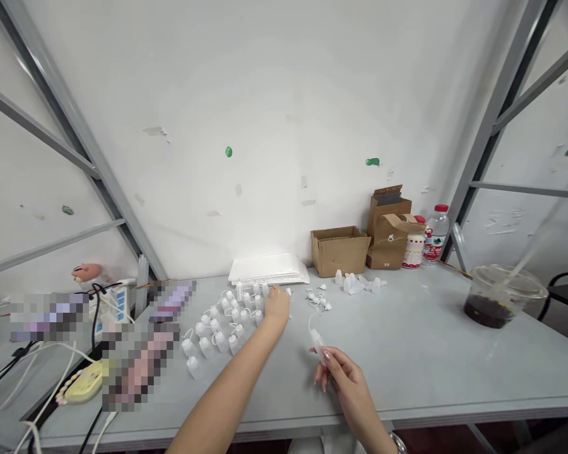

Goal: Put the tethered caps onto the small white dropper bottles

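Note:
Low over the table, my right hand pinches a small translucent white plastic bottle between thumb and fingers. A thin white strap curves up from that bottle's top. My left hand reaches forward to the far right side of a group of similar bottles, its fingers curled down. Whatever those fingers hold is hidden behind the hand. Most bottles in the group stand upright, several with looped straps. Small white caps lie loose between the two hands, farther back.
Behind the bottles lies a stack of white sheets. A cardboard box, brown paper bag and water bottle stand along the wall. More small white pieces sit before the box. A drink cup is right; cables and power strip left.

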`<action>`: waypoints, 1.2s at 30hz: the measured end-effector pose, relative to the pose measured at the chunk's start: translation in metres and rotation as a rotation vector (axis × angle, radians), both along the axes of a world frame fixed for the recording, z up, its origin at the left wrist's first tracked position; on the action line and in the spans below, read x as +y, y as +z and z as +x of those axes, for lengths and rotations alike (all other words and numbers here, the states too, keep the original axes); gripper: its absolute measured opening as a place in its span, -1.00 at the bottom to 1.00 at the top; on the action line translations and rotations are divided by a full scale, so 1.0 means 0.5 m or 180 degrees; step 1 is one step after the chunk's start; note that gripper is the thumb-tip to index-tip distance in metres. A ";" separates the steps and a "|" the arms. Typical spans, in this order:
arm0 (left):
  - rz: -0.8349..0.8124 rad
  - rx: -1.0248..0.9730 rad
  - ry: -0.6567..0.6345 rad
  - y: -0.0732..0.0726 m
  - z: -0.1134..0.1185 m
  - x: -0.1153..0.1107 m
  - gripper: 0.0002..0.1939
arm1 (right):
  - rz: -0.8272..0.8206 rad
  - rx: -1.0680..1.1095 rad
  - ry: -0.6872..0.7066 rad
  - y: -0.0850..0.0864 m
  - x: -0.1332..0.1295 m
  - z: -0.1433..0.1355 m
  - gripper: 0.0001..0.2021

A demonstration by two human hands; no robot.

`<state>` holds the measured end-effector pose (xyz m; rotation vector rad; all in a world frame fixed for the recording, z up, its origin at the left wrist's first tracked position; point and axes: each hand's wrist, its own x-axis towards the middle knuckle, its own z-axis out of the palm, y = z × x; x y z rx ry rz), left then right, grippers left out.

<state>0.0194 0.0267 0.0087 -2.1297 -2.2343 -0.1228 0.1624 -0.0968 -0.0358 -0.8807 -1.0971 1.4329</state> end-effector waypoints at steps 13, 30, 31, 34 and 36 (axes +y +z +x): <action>-0.0028 -0.0741 -0.0608 0.005 -0.030 0.004 -0.68 | -0.0021 -0.0002 -0.0029 0.008 -0.002 -0.001 -0.62; 0.0179 -0.1354 -0.0608 -0.030 -0.019 -0.008 -0.70 | -0.0006 0.0107 -0.0125 0.007 0.001 -0.003 -0.63; 0.0254 -0.1455 -0.0590 -0.027 -0.019 -0.008 -0.75 | 0.0001 0.0113 -0.0190 0.007 0.002 -0.003 -0.64; 0.0467 -0.1854 -0.0522 -0.012 -0.017 -0.012 -0.90 | 0.0035 0.0129 -0.0452 0.006 0.004 -0.001 -0.66; 0.0592 -0.2138 -0.0485 -0.002 -0.019 -0.019 -0.92 | 0.0048 0.0102 -0.0614 0.003 0.006 0.000 -0.66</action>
